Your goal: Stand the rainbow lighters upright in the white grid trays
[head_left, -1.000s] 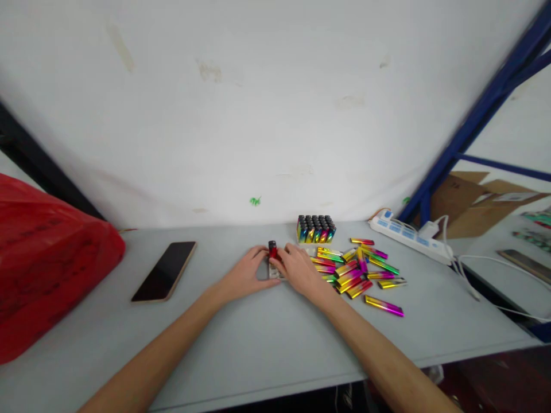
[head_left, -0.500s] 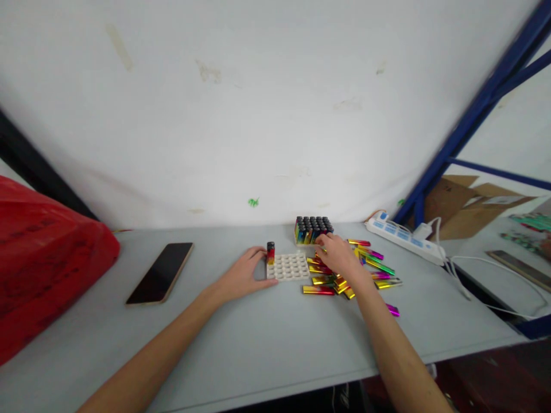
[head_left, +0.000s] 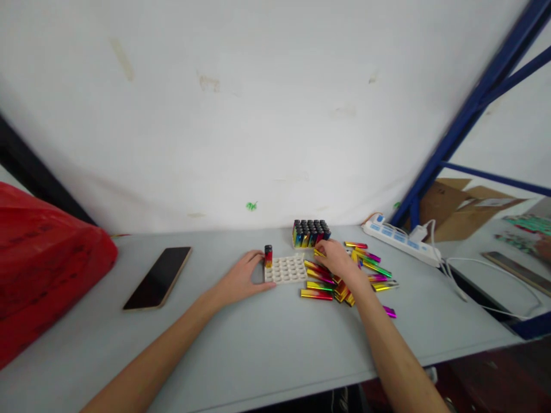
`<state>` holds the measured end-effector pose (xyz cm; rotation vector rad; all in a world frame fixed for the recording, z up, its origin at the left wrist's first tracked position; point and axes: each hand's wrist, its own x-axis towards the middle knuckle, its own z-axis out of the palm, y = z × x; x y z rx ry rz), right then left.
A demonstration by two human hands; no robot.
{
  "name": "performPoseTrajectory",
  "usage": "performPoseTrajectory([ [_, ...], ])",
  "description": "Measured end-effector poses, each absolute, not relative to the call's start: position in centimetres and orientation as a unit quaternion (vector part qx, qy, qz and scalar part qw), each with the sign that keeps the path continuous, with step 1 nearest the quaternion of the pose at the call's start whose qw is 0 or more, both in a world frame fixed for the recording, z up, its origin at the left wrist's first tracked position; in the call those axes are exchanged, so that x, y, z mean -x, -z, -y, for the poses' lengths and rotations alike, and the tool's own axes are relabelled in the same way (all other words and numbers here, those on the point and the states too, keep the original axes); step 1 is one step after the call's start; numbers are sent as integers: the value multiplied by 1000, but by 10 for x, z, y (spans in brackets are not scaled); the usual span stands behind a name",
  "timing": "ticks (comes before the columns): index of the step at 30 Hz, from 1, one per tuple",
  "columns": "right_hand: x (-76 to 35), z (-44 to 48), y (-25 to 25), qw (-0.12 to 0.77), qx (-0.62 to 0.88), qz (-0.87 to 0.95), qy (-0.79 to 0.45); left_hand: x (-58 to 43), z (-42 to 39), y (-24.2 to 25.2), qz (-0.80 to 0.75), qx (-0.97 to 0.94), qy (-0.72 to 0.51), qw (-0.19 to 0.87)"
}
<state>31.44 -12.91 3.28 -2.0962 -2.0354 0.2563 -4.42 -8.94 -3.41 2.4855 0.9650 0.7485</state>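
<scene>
A white tray with rows of round holes (head_left: 286, 269) lies flat on the table. One red and yellow lighter with a black top (head_left: 268, 256) stands upright in its back left corner. My left hand (head_left: 241, 279) grips the tray's left side, thumb at the front edge and fingers by the back corner. With closed fingertips, my right hand (head_left: 338, 259) pinches a gold-ended lighter (head_left: 318, 252), largely covered by the hand. Under and around that hand lies a loose pile of shiny coloured lighters (head_left: 321, 276). Behind it stands a filled block of upright black-topped lighters (head_left: 310, 234).
A phone (head_left: 158, 278) lies on the left of the grey table (head_left: 267, 344), near a red plastic bag (head_left: 51, 269). At the right back are a white power strip (head_left: 402, 241) with cables, a blue metal frame (head_left: 456, 126) and a cardboard box (head_left: 460, 209).
The view has shifted slightly. My right hand stays at the back of the pile, and the gold-ended lighter now shows at its fingertips. My left hand remains at the tray.
</scene>
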Motion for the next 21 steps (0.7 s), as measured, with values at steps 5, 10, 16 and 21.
performPoseTrajectory([
  [5, -312, 132, -33, 108, 701, 700, -84, 44, 89, 34, -338, -882, -268, 192],
  [10, -312, 136, -33, 119, 716, 684, -64, 44, 89, 34, -336, -879, -278, 192],
  [16, -310, 130, -36, 330, 687, 641, -93, 43, 89, 36, -338, -879, -274, 196],
  [21, -299, 122, -32, 586, 585, 476, -297, 42, 89, 35, -339, -879, -267, 202],
])
